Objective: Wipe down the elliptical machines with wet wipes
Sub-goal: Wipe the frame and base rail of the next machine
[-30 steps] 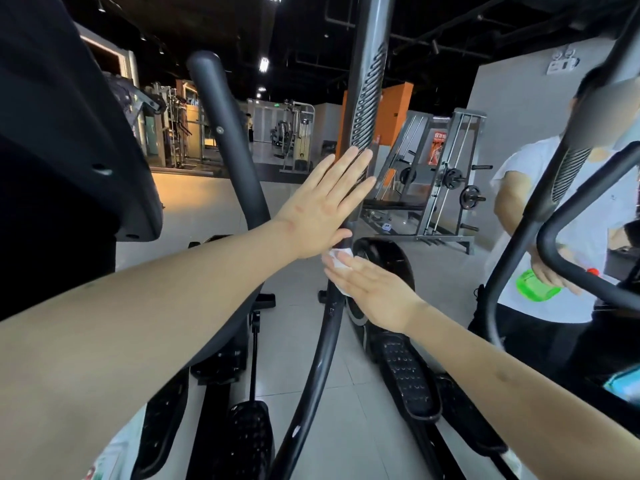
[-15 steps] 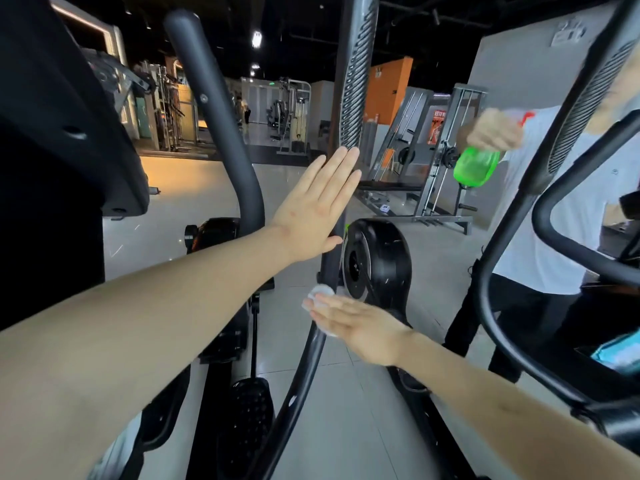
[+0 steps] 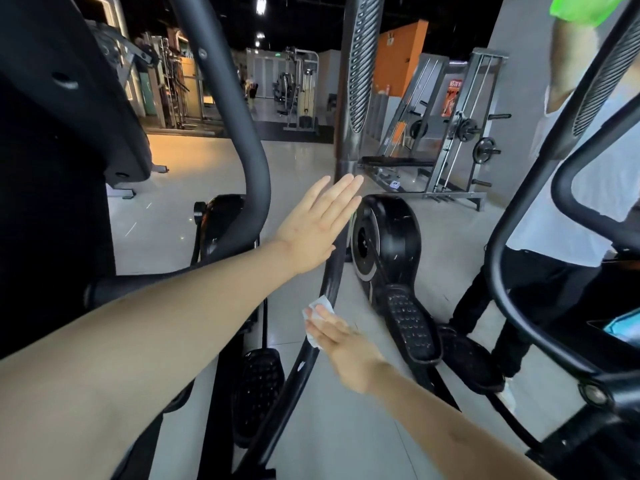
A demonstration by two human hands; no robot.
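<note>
A: R hand (image 3: pixel 341 336) now?
B: Lower on the elliptical's black swing arm (image 3: pixel 330 271) than 0.5 s ago. Fingers flat and together, not curled, pressing the white wet wipe (image 3: pixel 317 315) against the bar. Wipe sits under the fingertips, edges sticking out above and to the left of them.
A: L hand (image 3: pixel 313 226)?
B: Wide open, fingers straight and close together, palm against the same bar further up, just below the ribbed grip section (image 3: pixel 360 64). Holds nothing. It rests lower along the bar than before too; earlier the fingertips overlapped the ribbed part.
A: Gap between hands?
B: Bigger. They were near each other, now clearly apart along the bar.
A: Anything else moved?
B: View tipped down, more of the foot pedals (image 3: pixel 410 327) show. Second person (image 3: pixel 568 216) at right, white shirt, dark trousers; their green spray bottle (image 3: pixel 585 8) went from mid-frame up to the top edge.
</note>
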